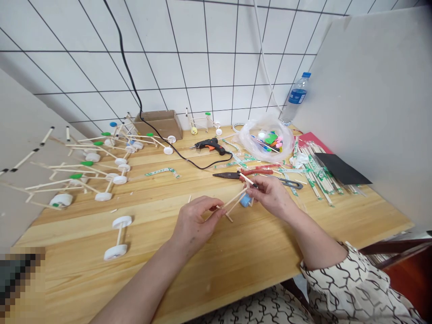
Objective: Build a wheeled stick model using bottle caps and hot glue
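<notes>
A small wooden stick frame (236,198) is held between my two hands, above the front middle of the table. My left hand (197,220) pinches its left end between thumb and fingers. At the other end, my right hand (268,193) grips the frame by a joint where a dark-tipped stick points up. A blue bottle cap (245,200) shows just under that end; whether it is fixed to the frame I cannot tell. Off to the left stands a pair of white wheels (120,235) joined by a short stick. Pliers (227,176) with red handles lie just behind my right hand.
Several stick cars (77,177) with white wheels crowd the table's left side. A glue gun (211,146) with a black cord lies near a cardboard box (162,123). A plastic bag (268,139) of colourful bits, wrapped chopsticks (320,173) and a water bottle (296,99) occupy the right.
</notes>
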The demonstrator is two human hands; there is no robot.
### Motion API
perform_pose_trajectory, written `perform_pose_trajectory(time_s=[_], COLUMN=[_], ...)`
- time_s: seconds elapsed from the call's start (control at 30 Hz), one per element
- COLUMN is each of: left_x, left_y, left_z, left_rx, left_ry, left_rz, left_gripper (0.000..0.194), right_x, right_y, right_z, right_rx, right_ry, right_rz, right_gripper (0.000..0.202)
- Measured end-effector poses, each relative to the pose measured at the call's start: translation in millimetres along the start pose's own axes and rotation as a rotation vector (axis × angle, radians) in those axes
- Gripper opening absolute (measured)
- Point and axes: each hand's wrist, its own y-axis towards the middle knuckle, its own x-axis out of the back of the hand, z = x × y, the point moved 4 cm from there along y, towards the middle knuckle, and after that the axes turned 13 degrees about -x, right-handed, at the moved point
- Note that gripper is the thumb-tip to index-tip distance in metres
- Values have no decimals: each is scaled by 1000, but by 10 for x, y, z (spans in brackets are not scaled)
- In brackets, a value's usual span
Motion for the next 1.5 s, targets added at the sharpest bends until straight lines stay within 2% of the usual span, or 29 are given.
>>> perform_pose_trajectory(time_s=[0.43,0.8,0.93,1.1,1.5], left_x=[-27,-31,-38,-36,-19], left_y=[14,14,-7,-31,-7], left_z=[3,-1,21,41,36], left_rx=[86,51,62,75,105], left_ry=[14,4,-9,0,71], left_rz=[27,27,0,-43,65], left_gripper=[7,8,6,13,9], right_x=[-6,-2,-2,5,9], right_y=[0,-4,3,1,2], right_z=[-1,14,2,6,-1], right_rx=[-4,3,-3,16,22], right_ry=[14,-6,8,-2,1], right_rz=[14,10,-2,-4,-3], right_gripper=[16,18,19,17,17])
